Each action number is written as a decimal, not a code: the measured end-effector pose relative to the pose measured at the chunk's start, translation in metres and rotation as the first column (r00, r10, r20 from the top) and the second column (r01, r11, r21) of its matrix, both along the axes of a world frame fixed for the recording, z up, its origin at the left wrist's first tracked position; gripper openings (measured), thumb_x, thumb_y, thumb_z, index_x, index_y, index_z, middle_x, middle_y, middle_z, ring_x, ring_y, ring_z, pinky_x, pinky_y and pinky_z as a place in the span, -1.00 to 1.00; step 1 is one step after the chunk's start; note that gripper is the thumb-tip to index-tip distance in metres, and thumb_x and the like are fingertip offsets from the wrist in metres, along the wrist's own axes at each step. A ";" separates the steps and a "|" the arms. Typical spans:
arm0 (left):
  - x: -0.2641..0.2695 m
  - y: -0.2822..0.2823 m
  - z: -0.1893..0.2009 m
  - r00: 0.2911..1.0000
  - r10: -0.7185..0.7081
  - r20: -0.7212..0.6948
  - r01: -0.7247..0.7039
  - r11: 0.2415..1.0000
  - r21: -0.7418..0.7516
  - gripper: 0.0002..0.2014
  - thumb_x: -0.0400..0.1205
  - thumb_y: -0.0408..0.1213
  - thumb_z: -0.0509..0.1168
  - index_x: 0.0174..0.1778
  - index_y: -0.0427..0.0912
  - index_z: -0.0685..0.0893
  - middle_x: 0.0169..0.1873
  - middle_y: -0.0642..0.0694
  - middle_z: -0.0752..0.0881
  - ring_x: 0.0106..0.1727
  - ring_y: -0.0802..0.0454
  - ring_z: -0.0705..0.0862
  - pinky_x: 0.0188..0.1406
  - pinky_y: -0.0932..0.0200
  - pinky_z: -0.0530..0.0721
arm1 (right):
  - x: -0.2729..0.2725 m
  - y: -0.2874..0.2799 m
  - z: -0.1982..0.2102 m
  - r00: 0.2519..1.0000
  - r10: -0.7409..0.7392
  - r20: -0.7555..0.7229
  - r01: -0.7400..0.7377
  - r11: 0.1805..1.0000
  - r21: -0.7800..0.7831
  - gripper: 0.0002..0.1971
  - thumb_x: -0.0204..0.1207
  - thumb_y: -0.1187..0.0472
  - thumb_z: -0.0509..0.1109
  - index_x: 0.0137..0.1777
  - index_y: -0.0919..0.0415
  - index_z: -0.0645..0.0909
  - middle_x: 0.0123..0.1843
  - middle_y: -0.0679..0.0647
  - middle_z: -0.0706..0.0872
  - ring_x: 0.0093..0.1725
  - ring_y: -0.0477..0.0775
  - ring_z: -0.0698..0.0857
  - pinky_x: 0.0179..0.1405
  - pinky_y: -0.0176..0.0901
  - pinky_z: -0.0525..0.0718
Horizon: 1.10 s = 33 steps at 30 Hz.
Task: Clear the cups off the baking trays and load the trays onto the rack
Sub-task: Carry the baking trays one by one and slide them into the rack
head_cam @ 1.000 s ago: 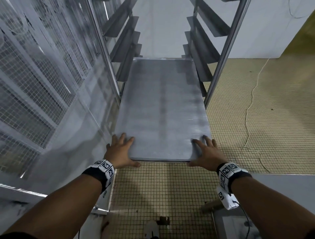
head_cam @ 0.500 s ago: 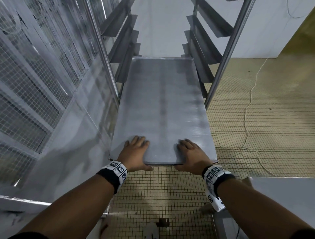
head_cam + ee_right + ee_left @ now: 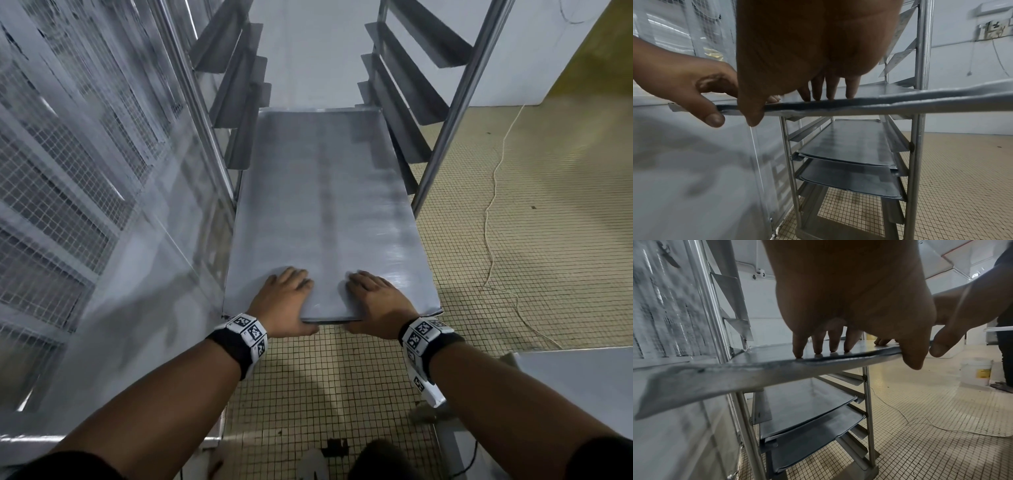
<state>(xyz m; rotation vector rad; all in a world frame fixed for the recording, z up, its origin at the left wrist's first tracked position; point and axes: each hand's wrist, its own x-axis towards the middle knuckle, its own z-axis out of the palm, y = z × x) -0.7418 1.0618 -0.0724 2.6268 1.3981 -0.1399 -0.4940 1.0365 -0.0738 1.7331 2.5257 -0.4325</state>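
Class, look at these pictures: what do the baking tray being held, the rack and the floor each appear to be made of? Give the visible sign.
Baking tray: probably aluminium, dull brushed grey; thin, dented edge.
Rack: likely stainless steel; shiny round posts, folded runners.
Floor: small square tiles, cream, dark grout lines.

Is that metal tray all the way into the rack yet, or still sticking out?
Partly in. The tray's near end overhangs the rack's front posts, with the left hand and right hand gripping that edge.
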 end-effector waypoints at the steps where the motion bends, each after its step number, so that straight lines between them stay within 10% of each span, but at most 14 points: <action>1: 0.000 0.003 0.000 1.000 -0.006 0.000 0.006 1.000 0.001 -0.01 0.38 0.44 0.31 0.62 -0.13 0.37 0.69 -0.12 0.25 0.71 -0.16 0.14 0.66 -0.21 0.22 | 0.001 0.002 0.001 1.000 -0.003 -0.002 0.003 1.000 0.004 -0.03 0.44 -0.42 0.38 0.72 0.05 0.17 0.79 -0.01 0.13 0.76 0.05 0.06 0.75 0.01 0.06; 20: -0.003 0.082 -0.015 0.997 0.062 -0.045 -0.063 0.998 -0.031 -0.01 0.57 0.56 -0.10 0.80 0.00 -0.08 0.79 -0.05 -0.19 0.77 -0.09 -0.29 0.70 -0.18 -0.24 | 0.010 0.076 -0.016 0.990 -0.139 0.028 0.139 0.990 -0.003 -0.02 0.54 -0.58 -0.13 0.79 0.03 -0.20 0.80 0.00 -0.28 0.74 0.04 -0.37 0.70 0.17 -0.35; 33: 0.002 0.157 -0.025 0.994 0.104 -0.024 -0.101 0.991 0.089 0.00 0.58 0.58 -0.21 0.78 -0.10 0.08 0.78 -0.12 0.04 0.79 -0.16 -0.09 0.72 -0.28 0.00 | 0.016 0.152 -0.020 0.990 -0.101 0.099 0.096 0.994 0.050 0.04 0.46 -0.60 -0.36 0.78 0.09 -0.27 0.79 0.06 -0.32 0.75 0.11 -0.37 0.73 0.24 -0.26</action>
